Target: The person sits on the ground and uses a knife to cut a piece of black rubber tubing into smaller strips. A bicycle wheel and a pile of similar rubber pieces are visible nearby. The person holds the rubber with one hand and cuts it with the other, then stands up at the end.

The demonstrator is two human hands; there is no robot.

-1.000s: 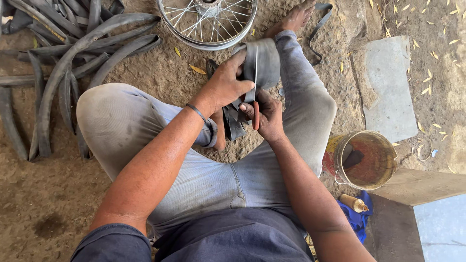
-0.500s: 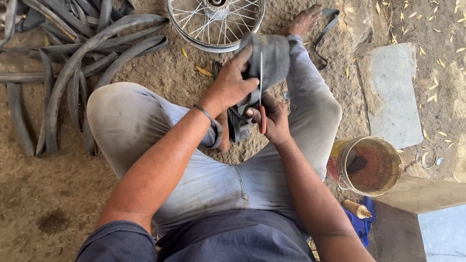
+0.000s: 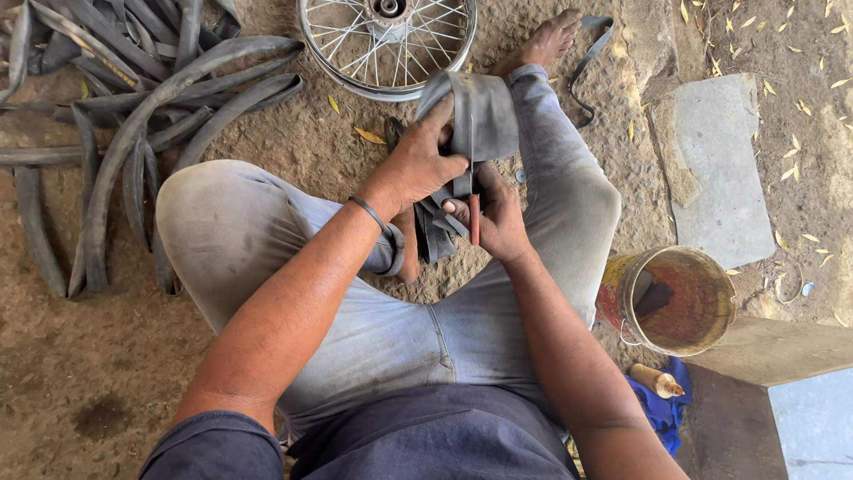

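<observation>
Left hand (image 3: 418, 169) is now clamping the rubber tube (image 3: 475, 111) higher, over the knee. Right hand (image 3: 498, 222), just below it, is gripping a red-handled blade (image 3: 474, 209); cutting appears underway.

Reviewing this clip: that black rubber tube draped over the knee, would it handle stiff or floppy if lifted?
Probably floppy: the rubber tube drapes over the knee and folds under the left hand. Likely light, since it lies flattened. Its matte surface looks grippy.
</observation>
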